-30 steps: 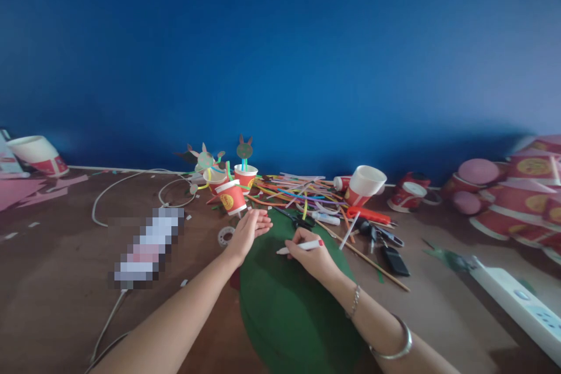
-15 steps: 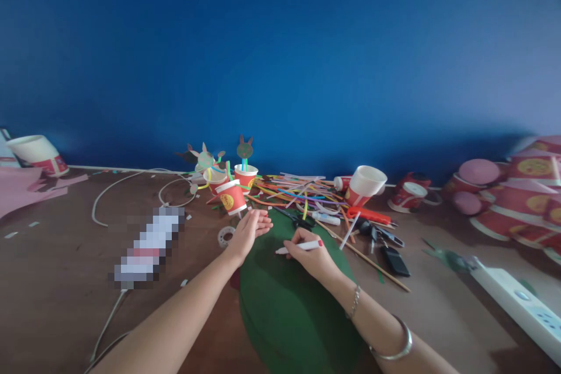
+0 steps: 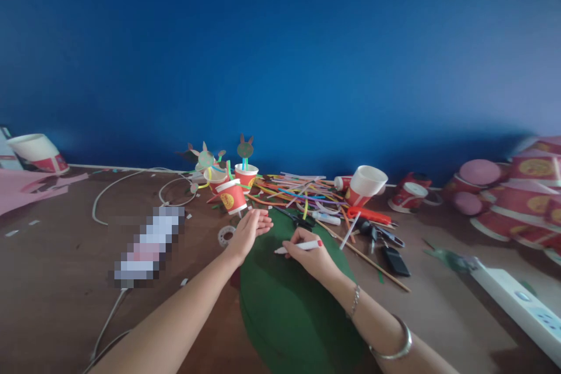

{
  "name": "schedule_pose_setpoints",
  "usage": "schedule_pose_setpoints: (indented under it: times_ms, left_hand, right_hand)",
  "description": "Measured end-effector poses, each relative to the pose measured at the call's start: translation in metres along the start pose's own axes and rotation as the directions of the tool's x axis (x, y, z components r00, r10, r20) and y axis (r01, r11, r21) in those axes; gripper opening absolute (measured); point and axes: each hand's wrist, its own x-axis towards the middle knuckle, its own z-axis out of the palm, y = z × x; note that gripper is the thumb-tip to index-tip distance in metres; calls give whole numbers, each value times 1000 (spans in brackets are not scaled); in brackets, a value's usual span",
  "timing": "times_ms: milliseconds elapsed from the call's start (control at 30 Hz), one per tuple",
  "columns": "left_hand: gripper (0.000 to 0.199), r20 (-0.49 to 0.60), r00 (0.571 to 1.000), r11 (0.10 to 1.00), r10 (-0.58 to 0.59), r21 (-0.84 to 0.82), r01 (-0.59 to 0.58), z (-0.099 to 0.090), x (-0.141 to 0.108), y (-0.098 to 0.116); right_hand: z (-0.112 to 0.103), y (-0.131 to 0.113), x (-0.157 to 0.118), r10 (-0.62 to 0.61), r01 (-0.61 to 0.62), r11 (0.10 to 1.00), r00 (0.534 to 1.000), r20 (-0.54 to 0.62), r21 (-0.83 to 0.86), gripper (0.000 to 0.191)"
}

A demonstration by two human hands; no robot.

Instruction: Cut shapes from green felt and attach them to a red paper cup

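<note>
Marker [image 3: 305, 246], crosswise, pinched in right hand [image 3: 314, 260], tip leftward over green sheet [image 3: 293, 315]; left hand [image 3: 248, 235] open at sheet's edge.

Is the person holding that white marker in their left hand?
No, the white marker is in the right hand, while the left hand lies with its fingers over the green sheet.

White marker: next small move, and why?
Probably a short, light stroke with the marker on the green sheet: the right hand has it in a writing grip, narrow end aimed at the sheet, and the left hand is at the sheet's upper left edge. Can't tell whether the tip touches.
</note>
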Motion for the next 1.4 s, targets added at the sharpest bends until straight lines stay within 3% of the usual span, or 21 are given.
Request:
schedule_pose_setpoints:
  times_ms: [300, 600, 1067, 1233, 1400]
  left_hand:
    - [47, -5, 1000, 1000, -4, -2, 4, 0, 0, 0]
    - [46, 6, 1000, 1000, 2, 15, -2, 0, 0, 0]
    - [45, -6, 1000, 1000, 15, 2, -15, 1, -2, 2]
    - [46, 15, 1000, 1000, 18, -17, -18, 1, -5, 6]
    - [48, 53, 998, 999, 35, 11, -35, 1, -7, 7]
  right_hand:
    - [0, 2, 1, -2, 2, 1000, 1000, -22, -2, 19]
    - [1, -3, -1, 17, -16, 1000, 999, 34, -6, 19]
    - [-7, 8, 5, 39, -3, 935, 995, -95, 354, 33]
    - [-10, 5, 3, 42, -7, 944, 994, -97, 330, 30]
    - [-10, 5, 4, -17, 23, 975, 999, -28, 220, 30]
